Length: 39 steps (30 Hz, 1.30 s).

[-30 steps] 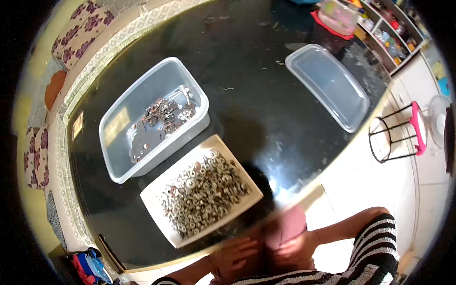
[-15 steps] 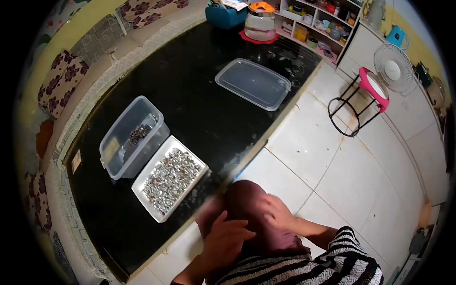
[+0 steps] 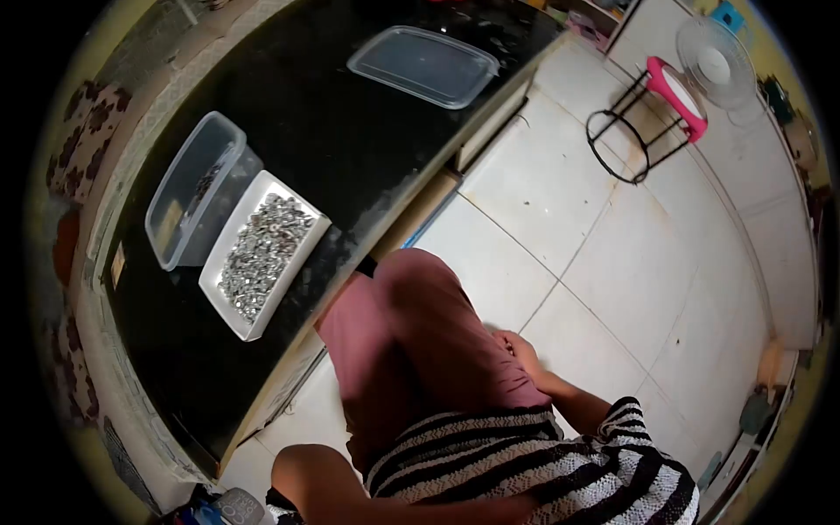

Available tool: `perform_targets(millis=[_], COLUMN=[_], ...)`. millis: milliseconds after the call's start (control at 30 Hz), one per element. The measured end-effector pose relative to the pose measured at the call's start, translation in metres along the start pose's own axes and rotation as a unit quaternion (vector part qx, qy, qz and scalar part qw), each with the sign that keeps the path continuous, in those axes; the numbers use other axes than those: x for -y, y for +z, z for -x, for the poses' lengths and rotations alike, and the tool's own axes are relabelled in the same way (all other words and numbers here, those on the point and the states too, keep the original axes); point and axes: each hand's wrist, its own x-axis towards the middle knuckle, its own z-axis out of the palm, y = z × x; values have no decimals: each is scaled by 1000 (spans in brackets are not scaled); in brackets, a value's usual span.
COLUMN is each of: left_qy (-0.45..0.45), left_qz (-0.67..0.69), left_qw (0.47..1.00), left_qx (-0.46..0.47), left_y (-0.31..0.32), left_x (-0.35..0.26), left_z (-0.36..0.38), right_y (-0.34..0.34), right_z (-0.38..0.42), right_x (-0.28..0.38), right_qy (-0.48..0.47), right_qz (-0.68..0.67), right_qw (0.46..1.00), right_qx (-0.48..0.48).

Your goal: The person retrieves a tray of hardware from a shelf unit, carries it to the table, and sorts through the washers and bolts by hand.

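Observation:
My right hand [image 3: 522, 352] is at the outer side of my right thigh, touching the mauve trousers [image 3: 429, 306]. Its fingers look bent, but the leg and their small size hide whether they are closed. My left arm [image 3: 324, 486] is bent across my lap at the bottom of the view, and its hand does not show. Nearest to me on the table is a white tray [image 3: 296, 262], filled with many small shiny metal pieces [image 3: 267, 249]. Against its far side stands a clear plastic tub [image 3: 229, 206] with some dark small pieces inside, partly hidden by its wall.
The black table [image 3: 324, 131] has a pale edge just in front of my knees. A clear plastic lid [image 3: 424, 66] lies flat farther along it. On the tiled floor [image 3: 560, 219] to the right are a pink-topped stool [image 3: 678, 96] and a white fan [image 3: 713, 63].
My left hand has gone from above my lap out of view, its arm now folded low. My right hand has slid from the top of the thigh to its side. The view has tilted down.

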Motion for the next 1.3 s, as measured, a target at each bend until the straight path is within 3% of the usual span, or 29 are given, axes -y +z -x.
perform_targets(millis=[67, 100, 133, 200, 233, 333, 400, 467, 600, 633, 700, 733, 767, 800, 833, 867, 933, 967, 1000, 1067, 1100, 1200, 1300], left_qy=[-45, -63, -88, -125, -146, -215, -184, -146, -291, -257, -185, -151, -183, -153, -123, -93, -107, -114, -215, -402, -444, -487, -515], left_qz=[66, 97, 125, 182, 209, 264, 310, 335, 424, 347, 272, 229, 290, 294, 298, 302, 384, 406, 345, 197, 122, -72, -189], left_qw=[997, 993, 988, 975, 967, 940, 933, 928, 857, 902, 943, 958, 934, 940, 944, 947, 913, 897, 913, 878, 869, 843, 773], left_qx=[-1, 5, 2, -6, -10, -38, 15, 71, 43, -3, -55, -85, -98, -86, -74, -62, 84, 134, 32, -170, -181, -216, -319], left_y=[11, 12, 21, 32, 37, 54, 38, 33, 61, 62, 72, 77, 87, 83, 79, 75, 40, 29, 27, 20, 13, -26, -79], left_x=[3, 2, 0, -4, -8, -19, -12, -6, -34, -37, -33, -32, -37, -34, -29, -23, -13, -12, -19, -33, -33, -39, -65], left_z=[4, 7, 5, 4, 4, 4, 9, 9, -2, 1, 8, 10, 5, 8, 11, 13, 13, 15, 29, 62, 75, 129, 182], right_y=[-2, -3, -3, -13, -13, -15, -21, -21, -20, -20, -27, -25, -24, -26, -28, -27, -21, -18, -18, -13, -9, -4, -4], right_z=[-2, 3, 1, -7, -3, -4, -2, 3, 25, 23, 15, 16, 20, 24, 25, 24, 18, 14, 11, 18, 22, 35, 37], right_x=[-2, -2, -10, -29, -20, -42, -61, -69, -89, -100, -113, -106, -101, -102, -110, -115, -118, -121, -125, -134, -136, -134, -129], right_qy=[-1, -72, -66, -150, -122, -69, -68, -59, -38, -44, -43, -51, -22, 11, -64, -63, -19, -22, -51, -76, -77, -60, -43], right_qz=[-59, 32, 27, 115, 164, 107, 76, 169, 146, 158, 189, 187, 195, 204, 205, 200, 23, 19, 54, 84, 42, 35, 71], right_qw=[997, 994, 994, 980, 977, 991, 994, 982, 988, 985, 979, 980, 979, 978, 976, 976, 998, 998, 996, 992, 996, 992, 991], right_qx=[-50, -77, -78, -63, -52, -48, -39, -60, -46, -52, -61, -54, -49, -48, -47, -58, -53, -52, -52, -53, 6, 105, 101])
